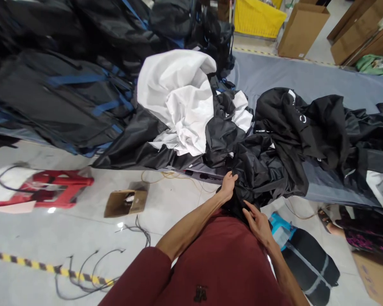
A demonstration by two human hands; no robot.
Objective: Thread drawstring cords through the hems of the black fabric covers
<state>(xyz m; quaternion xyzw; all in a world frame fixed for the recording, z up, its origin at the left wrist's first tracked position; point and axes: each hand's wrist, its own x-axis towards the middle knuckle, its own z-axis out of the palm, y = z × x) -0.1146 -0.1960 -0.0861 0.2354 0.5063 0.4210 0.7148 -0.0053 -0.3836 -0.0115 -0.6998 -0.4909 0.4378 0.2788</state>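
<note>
In the head view, we see our left hand point(229, 187) at the near edge of a long surface covered in grey cloth point(274, 72), its fingers curled narrow on a crumpled, slightly shiny black fabric point(258, 170). Our right hand point(259, 221) is just beside it, lower and closer to our dark red shirt point(230, 263); its fingers are parted and lie against the hanging part of the same fabric, and we cannot tell whether they grip it. The black fabric lies bunched on the surface and droops over its edge in front of us.

Beyond our left hand we see a large heap of wrinkled white fabric point(185, 102), next to black backpacks with blue straps point(73, 93). To the right of the black fabric lies a crumpled black garment with white lettering point(315, 123). On the pale tiled floor we find a red plastic stool point(64, 189), a small open cardboard box point(126, 202) and loose dark cables point(79, 276). Near our right arm stands a black padded seat with light-blue parts point(309, 263).
</note>
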